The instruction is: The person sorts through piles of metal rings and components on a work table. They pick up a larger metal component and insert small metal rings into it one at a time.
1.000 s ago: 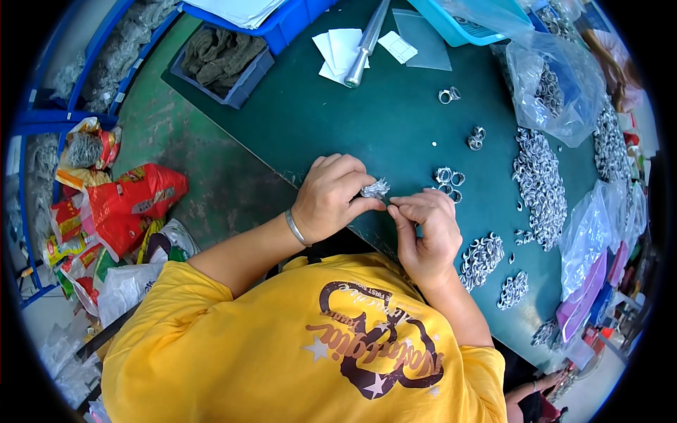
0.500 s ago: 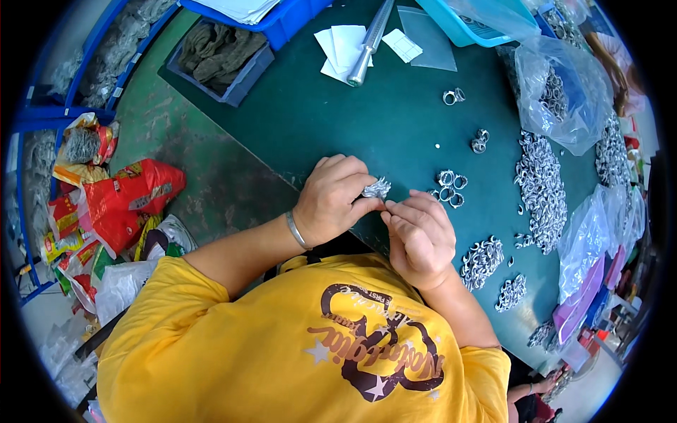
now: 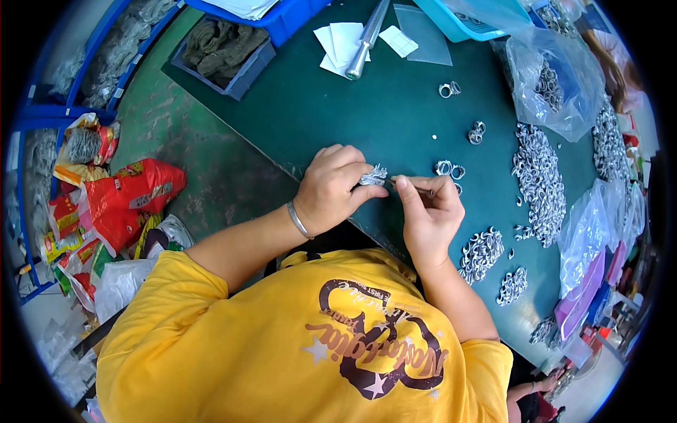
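Note:
A small bundle of silvery metal rings (image 3: 375,175) sticks out between the thumb and fingers of my left hand (image 3: 330,189), above the table's near edge. My right hand (image 3: 431,211) is just to the right, its thumb and bent fingers pinched on something thin and dark, partly hidden, that points toward the bundle. A narrow gap separates the two hands. Beyond the right fingers lies a group of larger silver rings (image 3: 450,169), partly covered by that hand.
Heaps of small silvery pieces (image 3: 539,187) spread over the green table (image 3: 317,113) on the right, beside a clear plastic bag (image 3: 564,92). A tapered metal rod (image 3: 367,42) rests on white papers. Bins (image 3: 243,81) stand at the far edge; red sacks (image 3: 134,201) are at left.
My right hand has turned and shifted slightly right, away from the bundle, its thumb now extended against the bent fingers. My left hand keeps its hold and has risen slightly.

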`<action>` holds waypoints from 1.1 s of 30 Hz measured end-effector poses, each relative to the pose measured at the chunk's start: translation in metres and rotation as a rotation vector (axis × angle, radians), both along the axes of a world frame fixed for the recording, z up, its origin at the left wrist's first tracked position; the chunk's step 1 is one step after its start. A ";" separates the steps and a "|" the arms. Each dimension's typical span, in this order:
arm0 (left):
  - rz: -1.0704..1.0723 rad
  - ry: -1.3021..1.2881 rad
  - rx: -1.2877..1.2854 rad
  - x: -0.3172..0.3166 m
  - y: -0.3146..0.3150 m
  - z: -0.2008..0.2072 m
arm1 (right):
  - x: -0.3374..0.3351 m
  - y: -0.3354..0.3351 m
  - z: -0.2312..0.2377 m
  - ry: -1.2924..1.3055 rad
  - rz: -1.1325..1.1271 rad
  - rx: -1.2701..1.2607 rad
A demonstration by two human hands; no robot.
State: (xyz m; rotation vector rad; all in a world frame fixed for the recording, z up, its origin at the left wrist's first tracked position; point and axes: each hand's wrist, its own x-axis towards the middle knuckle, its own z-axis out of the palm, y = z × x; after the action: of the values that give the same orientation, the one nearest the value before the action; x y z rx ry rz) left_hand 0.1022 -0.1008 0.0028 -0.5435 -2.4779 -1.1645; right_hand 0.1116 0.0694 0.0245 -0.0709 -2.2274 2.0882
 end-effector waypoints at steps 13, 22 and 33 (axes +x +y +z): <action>0.000 0.007 0.006 0.002 0.000 -0.002 | 0.000 0.020 0.007 0.089 0.044 0.046; -0.008 -0.013 0.002 0.003 -0.001 -0.002 | 0.000 0.017 0.000 0.471 0.202 0.394; -0.003 -0.020 -0.014 0.002 -0.001 -0.002 | -0.005 0.015 0.000 0.526 0.221 0.435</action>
State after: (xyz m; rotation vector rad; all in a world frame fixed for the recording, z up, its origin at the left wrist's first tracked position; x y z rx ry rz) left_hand 0.1039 -0.1014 0.0012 -0.5415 -2.5050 -1.1601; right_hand 0.1071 0.0847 0.0244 0.6924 -2.3398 1.4154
